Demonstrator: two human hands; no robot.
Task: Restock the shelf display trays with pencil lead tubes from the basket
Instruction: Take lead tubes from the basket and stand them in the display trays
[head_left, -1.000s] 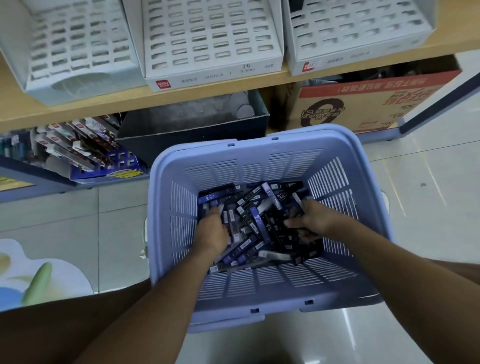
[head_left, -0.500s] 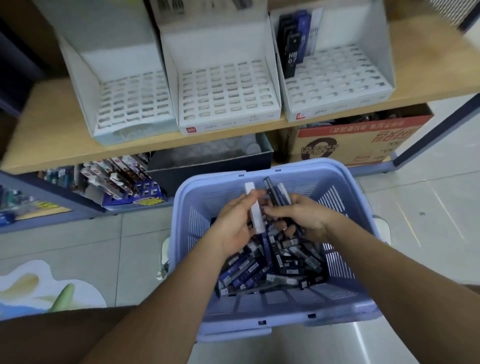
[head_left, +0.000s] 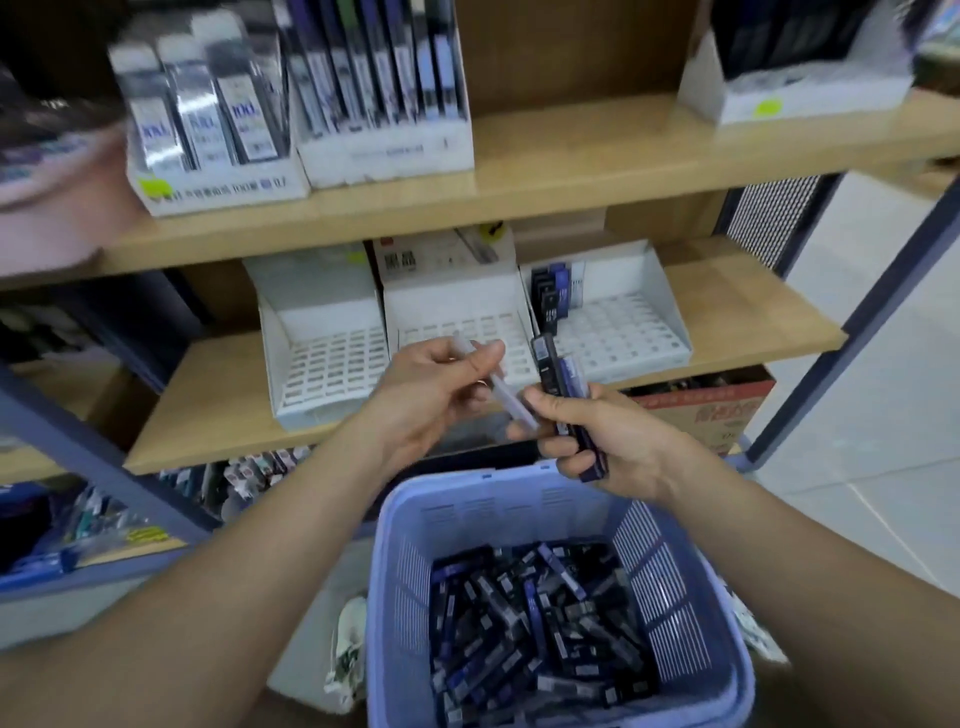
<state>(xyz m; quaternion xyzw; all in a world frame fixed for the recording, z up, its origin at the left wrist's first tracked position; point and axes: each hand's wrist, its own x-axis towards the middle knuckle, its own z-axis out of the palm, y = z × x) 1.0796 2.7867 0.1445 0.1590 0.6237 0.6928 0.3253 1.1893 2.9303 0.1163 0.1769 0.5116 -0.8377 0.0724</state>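
The basket (head_left: 498, 480) is nearest me, low in view. Its lilac slotted walls surround a jumbled heap of loose tubes (head_left: 535, 623), dark blue and black with pale labels, lying every way.

Both my hands are raised above the basket's far rim, in front of the shelves. My left hand (head_left: 431, 389) pinches a pale tube (head_left: 506, 400) between thumb and fingers. That tube slants down to the right, and its lower end touches the fingers of my right hand (head_left: 608, 441). The right hand is curled round a bunch of dark tubes (head_left: 566, 395), which stick up out of the fist and tilt slightly left. I cannot count them.

Behind the hands, the middle shelf (head_left: 753, 312) carries three white trays side by side, each with a slotted grid floor. The left tray (head_left: 327, 364) and middle tray (head_left: 457, 322) have their grids in plain view. The right tray (head_left: 623, 332) holds a few upright tubes (head_left: 553, 291) in its back left corner.

A card behind the middle tray bears dark characters I cannot read. Under that shelf, on the right, stands a red and brown carton (head_left: 717, 410) whose print is too blurred to read.

Farthest off, the upper shelf (head_left: 571, 171) carries white boxes of upright packs (head_left: 200, 124). I can read "100" on the left ones, but the rest is smeared.
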